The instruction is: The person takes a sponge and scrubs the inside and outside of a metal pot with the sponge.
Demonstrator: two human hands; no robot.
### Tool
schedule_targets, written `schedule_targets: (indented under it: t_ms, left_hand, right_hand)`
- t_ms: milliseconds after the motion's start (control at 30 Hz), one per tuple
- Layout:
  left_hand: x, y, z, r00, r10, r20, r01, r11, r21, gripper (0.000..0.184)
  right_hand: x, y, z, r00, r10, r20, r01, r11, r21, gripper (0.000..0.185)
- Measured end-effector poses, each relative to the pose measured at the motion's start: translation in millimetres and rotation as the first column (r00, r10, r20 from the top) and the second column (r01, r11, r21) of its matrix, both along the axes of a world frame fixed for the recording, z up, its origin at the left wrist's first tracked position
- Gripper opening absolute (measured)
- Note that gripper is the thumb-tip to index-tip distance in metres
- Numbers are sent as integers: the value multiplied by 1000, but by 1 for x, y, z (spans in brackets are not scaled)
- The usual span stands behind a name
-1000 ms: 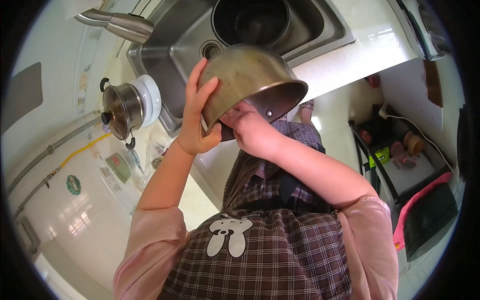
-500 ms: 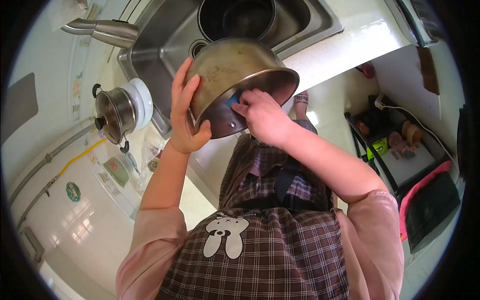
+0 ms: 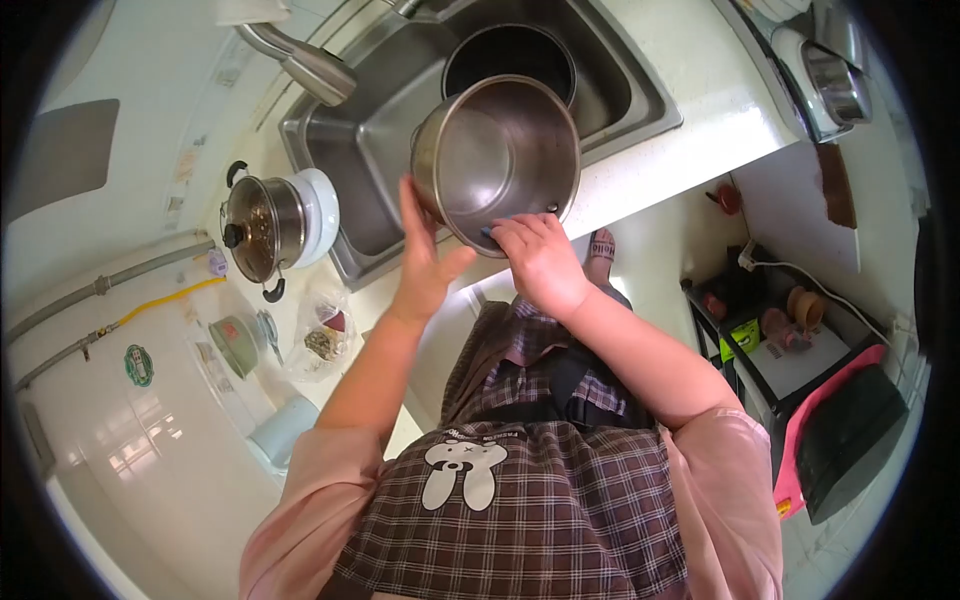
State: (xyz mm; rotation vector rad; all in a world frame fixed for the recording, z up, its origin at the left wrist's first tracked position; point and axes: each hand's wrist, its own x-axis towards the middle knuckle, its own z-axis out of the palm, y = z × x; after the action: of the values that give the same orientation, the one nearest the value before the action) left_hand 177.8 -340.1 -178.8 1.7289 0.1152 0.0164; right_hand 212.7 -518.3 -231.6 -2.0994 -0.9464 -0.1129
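A steel pot (image 3: 490, 150) is tilted over the front edge of the sink, its inside facing up toward me. My left hand (image 3: 428, 265) supports the pot's lower left side, thumb apart from the fingers. At the near rim my right hand (image 3: 543, 262) presses a small blue cloth or sponge (image 3: 488, 231) against the inside wall, and most of it is hidden under the fingers. Behind the steel pot, a dark pot (image 3: 515, 55) sits in the sink (image 3: 375, 150).
The faucet (image 3: 315, 72) reaches over the sink's left side. On the left counter stand a lidded glass pot (image 3: 262, 228), white bowls (image 3: 318, 215), a plastic bag (image 3: 322, 340) and a green bowl (image 3: 233, 347). A black shelf (image 3: 790, 375) is at the right.
The pot has turned from facing down toward me to showing its open inside. My right hand has moved from deep inside it to the near rim.
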Motion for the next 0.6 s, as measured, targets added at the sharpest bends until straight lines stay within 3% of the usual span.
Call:
schedule_targets:
  t_ms: [100,167,267,300,400,433,533,567,600]
  left_hand:
    - [-8,-6,2,952,-58,-300,21,992,-123,101]
    - [1,-3,10,819,-199,-538,56,961,-270,98]
    - [27,-28,37,846,-369,-385,218,898,-383,86]
    - [37,-35,48,862,-366,-350,249,909,-335,79]
    - [60,-37,75,840,-446,-311,294,854,-430,78]
    - [61,-40,79,873,-423,-243,277,839,-468,71]
    - [62,-46,107,878,-359,-318,195,873,-447,63]
    - [60,-51,114,905,-303,-298,138,873,-468,47]
    - [58,-52,117,922,-273,-275,118,873,-473,42]
  right_hand:
    - [17,4,11,995,-13,-100,27,991,134,17]
    - [32,5,24,981,-58,-183,97,971,216,14]
    - [43,3,68,928,-152,-340,243,938,245,9]
    - [48,3,82,925,-169,-341,263,931,252,9]
    - [59,3,117,914,-212,-345,310,914,261,10]
    - [63,3,124,924,-213,-319,307,908,283,10]
    - [64,6,147,949,-191,-251,266,911,314,14]
    - [63,7,156,956,-179,-231,248,915,318,16]
    - [62,8,164,972,-153,-176,205,919,335,18]
